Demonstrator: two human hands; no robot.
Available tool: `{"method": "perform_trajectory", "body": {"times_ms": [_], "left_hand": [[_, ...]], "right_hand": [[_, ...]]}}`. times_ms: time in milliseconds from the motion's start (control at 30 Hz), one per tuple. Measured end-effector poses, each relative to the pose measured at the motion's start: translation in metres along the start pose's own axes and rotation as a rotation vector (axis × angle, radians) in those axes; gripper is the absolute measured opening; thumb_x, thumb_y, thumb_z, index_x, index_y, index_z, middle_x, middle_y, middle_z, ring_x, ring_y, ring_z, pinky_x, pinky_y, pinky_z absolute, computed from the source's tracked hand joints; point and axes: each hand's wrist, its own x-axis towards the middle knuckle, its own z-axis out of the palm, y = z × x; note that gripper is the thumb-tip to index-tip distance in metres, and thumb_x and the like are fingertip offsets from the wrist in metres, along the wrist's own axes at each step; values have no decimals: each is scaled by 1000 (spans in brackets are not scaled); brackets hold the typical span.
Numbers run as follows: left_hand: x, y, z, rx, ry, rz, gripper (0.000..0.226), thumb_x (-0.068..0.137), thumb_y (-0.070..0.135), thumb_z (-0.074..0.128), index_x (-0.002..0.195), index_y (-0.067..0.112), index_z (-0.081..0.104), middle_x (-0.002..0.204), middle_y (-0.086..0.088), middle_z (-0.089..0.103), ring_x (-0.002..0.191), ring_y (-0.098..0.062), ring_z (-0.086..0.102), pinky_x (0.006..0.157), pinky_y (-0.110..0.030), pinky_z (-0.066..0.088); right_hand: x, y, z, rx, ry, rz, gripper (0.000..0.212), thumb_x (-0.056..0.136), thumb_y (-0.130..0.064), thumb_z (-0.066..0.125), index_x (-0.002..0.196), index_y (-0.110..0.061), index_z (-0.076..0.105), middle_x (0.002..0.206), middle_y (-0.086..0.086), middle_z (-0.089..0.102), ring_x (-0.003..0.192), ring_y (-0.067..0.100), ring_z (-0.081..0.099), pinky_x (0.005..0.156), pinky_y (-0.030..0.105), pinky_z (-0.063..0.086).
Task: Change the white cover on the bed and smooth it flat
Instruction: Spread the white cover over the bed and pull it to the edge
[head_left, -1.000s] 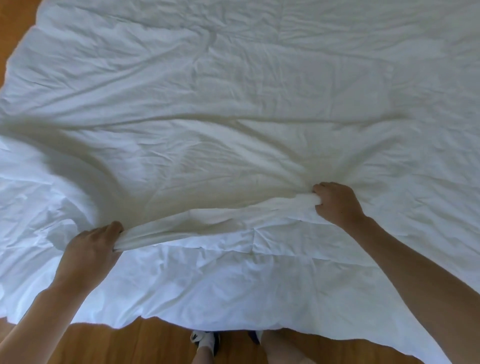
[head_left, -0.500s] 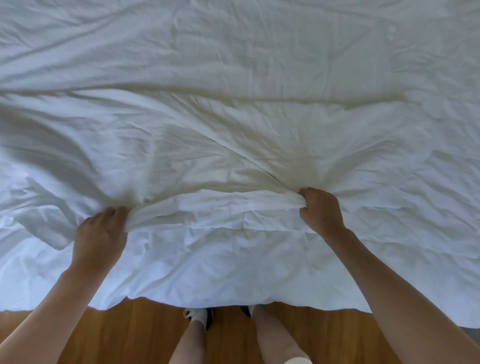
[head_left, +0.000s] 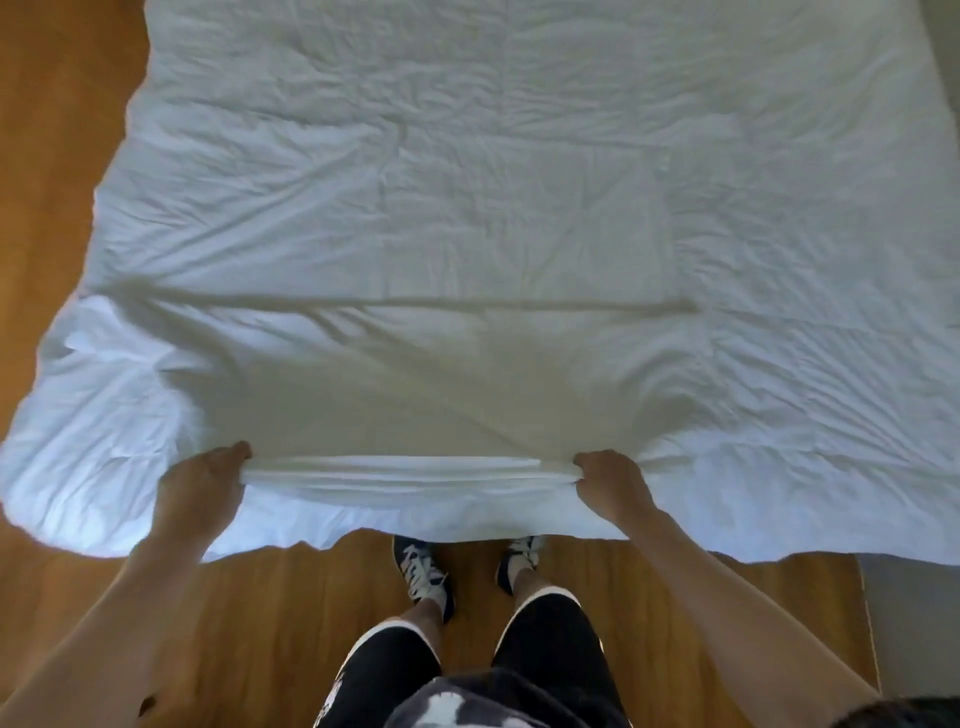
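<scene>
Wooden floor (head_left: 260, 613) surrounds the bed, where the white cover (head_left: 519, 218) lies spread and wrinkled. Left hand (head_left: 200, 491) and right hand (head_left: 613, 483) each grip with curled fingers a bunched fold near the cover's front edge, stretched tight between them.

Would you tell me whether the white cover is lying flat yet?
Not yet. The white cover is spread but creased, its near edge bunched between the left hand and right hand.

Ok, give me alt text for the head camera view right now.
Both hands, left hand and right hand, grip a bunched fold of the white cover, pulled taut over the bed. The person's sneakers stand on the wooden floor.
</scene>
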Motion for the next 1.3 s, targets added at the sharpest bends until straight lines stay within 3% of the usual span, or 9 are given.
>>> {"method": "perform_trajectory", "body": {"times_ms": [133,233,333,567,633,733,900,1167,1300], "left_hand": [[-46,-27,-45,-26,13,-180,30,74,-1,46,93,1,70,79,-25,66,68,-46,63,64,-50,53],[-74,-30,-61,-110,86,-445,48,69,10,40,108,3,66,101,-32,59,95,-50,55,86,-54,43],[-86,9,-70,-280,96,-613,53,83,9,63,132,4,46,132,-30,41,119,-49,40,98,-57,35],[-110,185,-36,-1010,-621,-658,38,98,37,51,85,3,62,93,-17,67,70,-23,62,73,-38,55],[-116,225,-42,-1181,-773,-735,47,98,44,49,89,1,66,93,-13,70,70,-18,64,57,-27,52],[-124,269,-48,-1454,-945,-863,49,95,53,49,97,8,69,94,-9,74,83,-21,70,71,-35,56],[-112,307,-46,-1782,-524,-1125,26,99,23,54,113,2,58,89,-13,69,67,-20,69,53,-28,55],[-107,324,-38,-1583,-309,-1063,25,98,27,55,109,5,59,99,-15,69,82,-20,68,69,-29,55],[-110,329,-48,-2027,-228,-1195,39,101,34,42,117,4,60,101,-18,70,93,-29,67,83,-39,55]], "right_hand": [[-67,-31,-11,29,-31,-59,27,85,-5,47,106,-7,64,99,6,67,94,26,60,73,29,44],[-97,-49,-13,97,-60,-92,9,80,-1,45,74,-4,50,70,7,54,69,25,51,59,32,39],[-111,-61,-11,163,-76,-121,22,84,-5,44,65,-11,34,63,6,40,58,18,36,55,30,28],[-87,-70,1,270,-144,-194,27,89,-12,51,65,-11,40,64,6,43,61,20,39,55,32,26],[-79,-70,-1,352,-146,-192,24,88,-13,54,66,-8,45,63,8,45,60,20,40,56,32,27],[-72,-66,-8,461,-108,-192,9,87,-19,58,80,-13,58,71,-2,56,65,12,49,59,26,34],[-63,-54,-20,455,-140,-280,14,88,-27,63,97,-17,64,89,-7,61,82,11,55,69,23,39],[-55,-45,-47,419,-202,-405,11,88,-26,64,91,-16,61,76,-13,56,70,7,51,67,25,41],[-63,-49,-56,341,-255,-495,13,86,-18,62,84,-6,58,70,1,53,60,10,43,58,27,33]]}}
